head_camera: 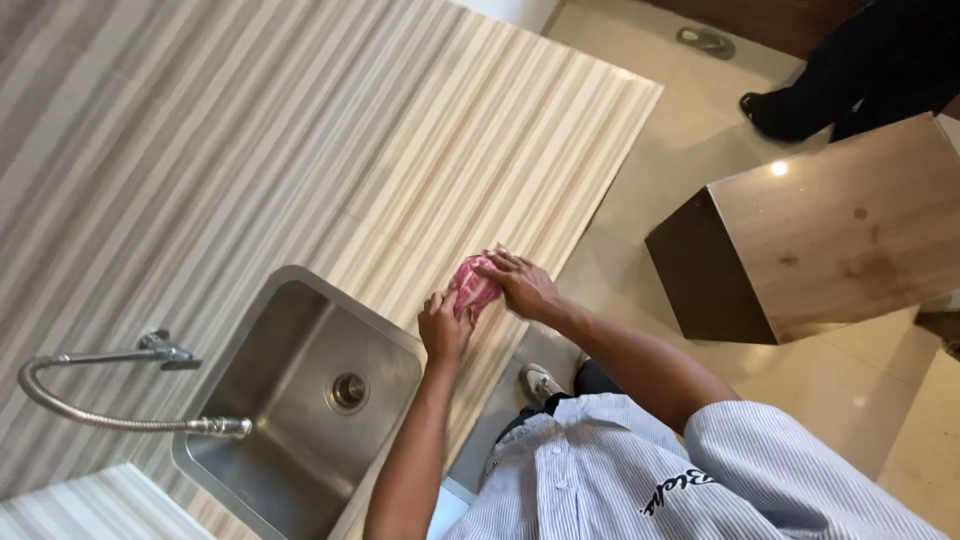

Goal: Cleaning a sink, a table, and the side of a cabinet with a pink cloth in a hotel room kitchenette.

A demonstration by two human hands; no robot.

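Note:
A crumpled pink and red cloth point(472, 287) lies on the striped countertop point(300, 150), near its front edge and just right of the sink. My left hand point(443, 328) grips the cloth's near end. The fingers of my right hand point(522, 283) press down on its far end. Both hands are on the cloth together. My forearms are bare, and I wear a light striped shirt point(640, 470).
A stainless steel sink point(290, 420) with a round drain is set into the counter, under a flexible metal faucet point(120, 420). A brown wooden box-like table point(830, 230) stands on the tiled floor at right. Another person's dark legs point(850, 70) are at top right, near a sandal point(705, 41).

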